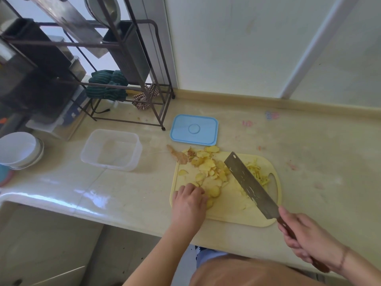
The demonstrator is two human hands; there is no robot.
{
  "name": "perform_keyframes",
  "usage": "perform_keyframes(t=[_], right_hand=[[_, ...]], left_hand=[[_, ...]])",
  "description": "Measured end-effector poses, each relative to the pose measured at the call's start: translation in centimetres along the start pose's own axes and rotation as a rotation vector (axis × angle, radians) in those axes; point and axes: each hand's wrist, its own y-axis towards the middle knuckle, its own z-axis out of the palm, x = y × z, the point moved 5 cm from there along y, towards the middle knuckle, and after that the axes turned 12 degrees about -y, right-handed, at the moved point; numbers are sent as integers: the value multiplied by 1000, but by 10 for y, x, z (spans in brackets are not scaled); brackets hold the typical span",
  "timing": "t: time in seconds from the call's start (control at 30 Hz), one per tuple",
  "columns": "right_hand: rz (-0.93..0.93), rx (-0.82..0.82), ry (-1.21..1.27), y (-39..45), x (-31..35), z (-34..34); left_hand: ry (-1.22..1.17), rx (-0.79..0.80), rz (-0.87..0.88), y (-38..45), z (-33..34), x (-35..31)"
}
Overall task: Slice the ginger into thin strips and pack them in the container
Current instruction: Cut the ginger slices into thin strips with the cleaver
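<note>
Gripping the cleaver [250, 185] by its wooden handle, my right hand [305, 242] is holding the blade tilted over the yellow cutting board [231, 211]. My left hand [189, 200] is resting fingers-down, curled on ginger slices [208, 172] at its fingertips; whether it is pinching one, I cannot tell. Cut ginger strips [257, 172] are lying beyond the blade. The clear container [112, 149] is sitting well left of my left hand, its blue lid [193, 130] further ahead.
</note>
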Motion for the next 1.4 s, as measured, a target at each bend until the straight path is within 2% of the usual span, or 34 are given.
perform_keyframes(t=[0.07, 0.17, 0.4, 0.53, 0.7, 0.93, 1.03, 1.2, 1.33, 1.4], right_hand=[[5, -1, 4, 0, -2, 0], [4, 6, -4, -1, -1, 1], [-10, 10, -37, 0, 4, 1], [-20, -6, -44, -1, 6, -3], [-15, -16, -50, -2, 5, -6], [9, -11, -53, -1, 4, -7], [7, -1, -59, -1, 5, -7], [11, 5, -74, -1, 6, -6], [7, 11, -81, 0, 8, -4], [4, 12, -81, 0, 8, -4]], left_hand=[[56, 56, 38, -12, 1, 0], [75, 54, 32, -17, 0, -4], [60, 143, -79, -17, 6, -10], [-44, 153, -100, -19, 5, -7], [-280, 137, -206, -2, -5, -17], [-38, 214, -136, 2, -3, -8], [44, 187, -103, -4, 0, -8], [121, 87, -226, -14, -1, -18], [139, 180, -337, -7, 5, -16], [133, 206, -337, -6, 7, -15]])
